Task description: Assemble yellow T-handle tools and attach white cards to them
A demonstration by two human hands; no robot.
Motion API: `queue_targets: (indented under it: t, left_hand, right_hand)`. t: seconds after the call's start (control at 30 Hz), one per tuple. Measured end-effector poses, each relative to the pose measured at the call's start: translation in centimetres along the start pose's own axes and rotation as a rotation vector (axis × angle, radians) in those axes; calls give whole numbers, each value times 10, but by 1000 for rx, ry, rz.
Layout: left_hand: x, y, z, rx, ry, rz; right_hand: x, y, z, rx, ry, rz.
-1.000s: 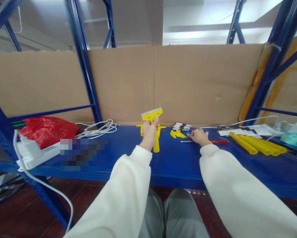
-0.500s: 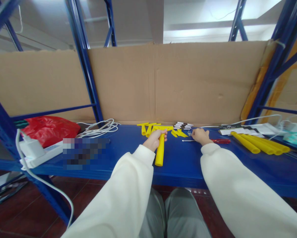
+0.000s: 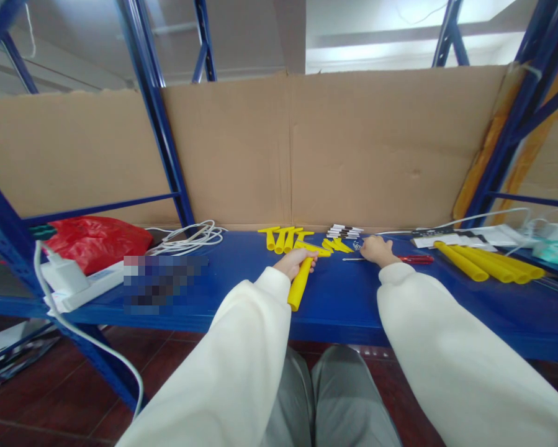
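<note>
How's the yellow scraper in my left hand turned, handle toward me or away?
Toward you: the scraper's handle juts from your left hand on the near side, its head beyond.

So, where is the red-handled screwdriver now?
In the head view, the red-handled screwdriver lies right of centre on the blue shelf, partly hidden by the right hand, left of the yellow tubes.

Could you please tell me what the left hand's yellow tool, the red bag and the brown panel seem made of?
Yellow tool: probably smooth plastic, from its even colour and soft sheen.
Red bag: likely thin, glossy plastic film, given its crinkles and highlights.
Brown panel: apparently matte cardboard, with a vertical crease and uneven top edge.
</note>
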State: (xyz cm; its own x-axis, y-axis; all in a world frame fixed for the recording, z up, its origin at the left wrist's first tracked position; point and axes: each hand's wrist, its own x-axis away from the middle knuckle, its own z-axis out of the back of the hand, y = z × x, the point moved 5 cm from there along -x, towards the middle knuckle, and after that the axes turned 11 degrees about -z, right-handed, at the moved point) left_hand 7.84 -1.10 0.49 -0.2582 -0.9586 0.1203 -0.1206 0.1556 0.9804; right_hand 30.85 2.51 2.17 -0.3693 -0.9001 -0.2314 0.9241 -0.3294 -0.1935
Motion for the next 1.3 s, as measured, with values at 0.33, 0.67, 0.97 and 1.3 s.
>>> queue_targets:
  t: [0.33,0.67,0.97,1.3]
  left_hand:
    - [4,2,-1,-60,29,-9]
    - [-1,-3,-3,-43,-32,-31]
    - [-1,-2,-4,-38,-29,-42]
    - [1,0,-6,-19,-36,-50]
  right_hand:
    - [20,-52,2,-839,-299,320]
    - [40,-62,-6,-913,-423,331]
    - [44,-64,-8,-997,-512,271]
    - [51,-67,-12,-1257,-699,182]
